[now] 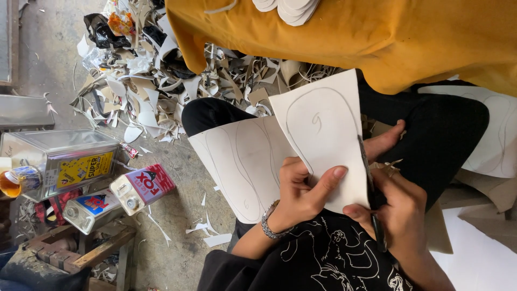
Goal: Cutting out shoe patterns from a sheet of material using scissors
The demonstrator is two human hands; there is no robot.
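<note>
sheet [323, 134]: off-white, grey pencil outline curves; second sheet [245, 161]: same off-white, grey traced lines; scissors [371, 188]: black; cloth [377, 37]: mustard yellow; trousers [441, 134]: black; shirt [334, 258]: black, white line-drawn print; bracelet [267, 223]: silver; scraps [151, 81]: white, beige, some black; big tin [59, 161]: silver, yellow label; small tin [142, 187]: red-white label; floor [183, 215]: grey

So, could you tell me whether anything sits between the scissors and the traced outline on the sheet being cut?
Nothing visible does. The scissors in the right hand already bite into the sheet's right edge, and the left hand grips its lower part, thumb clear of the blades.
</note>
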